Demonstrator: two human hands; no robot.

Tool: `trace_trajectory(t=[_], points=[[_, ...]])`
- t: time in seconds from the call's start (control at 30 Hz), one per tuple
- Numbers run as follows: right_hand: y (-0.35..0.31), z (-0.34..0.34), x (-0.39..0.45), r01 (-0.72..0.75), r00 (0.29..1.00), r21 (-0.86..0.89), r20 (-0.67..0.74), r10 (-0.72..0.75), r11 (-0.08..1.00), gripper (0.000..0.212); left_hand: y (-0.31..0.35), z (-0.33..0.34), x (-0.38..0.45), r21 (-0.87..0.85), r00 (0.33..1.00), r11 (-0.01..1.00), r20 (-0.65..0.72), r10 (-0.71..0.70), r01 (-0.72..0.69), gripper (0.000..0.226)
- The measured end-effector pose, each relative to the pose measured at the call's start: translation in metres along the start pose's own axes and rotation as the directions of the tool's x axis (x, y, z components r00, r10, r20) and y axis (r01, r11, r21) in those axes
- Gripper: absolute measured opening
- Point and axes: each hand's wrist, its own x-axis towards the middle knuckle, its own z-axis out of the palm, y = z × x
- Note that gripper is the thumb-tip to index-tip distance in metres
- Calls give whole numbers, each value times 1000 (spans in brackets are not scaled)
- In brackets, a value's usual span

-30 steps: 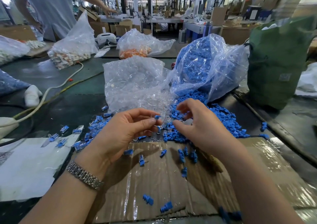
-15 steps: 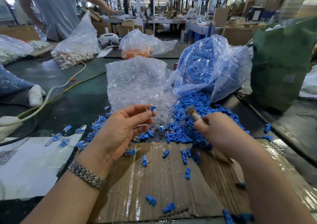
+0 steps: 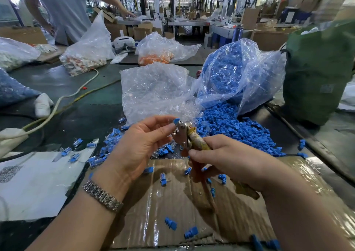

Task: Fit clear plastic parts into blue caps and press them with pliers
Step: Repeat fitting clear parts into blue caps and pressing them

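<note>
Over the taped cardboard [image 3: 172, 202], the right hand [image 3: 230, 160] grips the pliers [image 3: 187, 137]; the left hand [image 3: 142, 143] has its fingers pinching a blue cap [image 3: 176, 120] at the pliers' tip; beyond, the loose blue caps pile [image 3: 230, 127] lies on the table

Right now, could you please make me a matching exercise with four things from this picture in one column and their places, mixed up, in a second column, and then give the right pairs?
Things:
1. pliers
2. blue cap
3. wristwatch
4. green bag

Places:
A. on the left wrist
B. standing at the far right of the table
C. held in the right hand
D. pinched at the fingertips of the left hand

Pairs: 1-C, 2-D, 3-A, 4-B
</note>
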Motion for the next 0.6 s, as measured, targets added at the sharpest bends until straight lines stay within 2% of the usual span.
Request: trace_trajectory(t=[0.17,0.3,0.43,0.6], points=[[0,3,1,1,1000,-21,-21,-2,1000,38,1,2,-4,160,999,986,-5,48,-47,23],[2,9,5,5,996,-87,-84,-12,996,53,1,4,-7,232,997,970,-11,79,-74,23],[2,17,10,-33,987,-123,-159,13,992,48,1,5,-8,267,995,960,-36,93,-80,24],[4,14,10,-17,992,-72,-130,8,997,50,4,5,-9,322,993,942,-33,112,-95,23]])
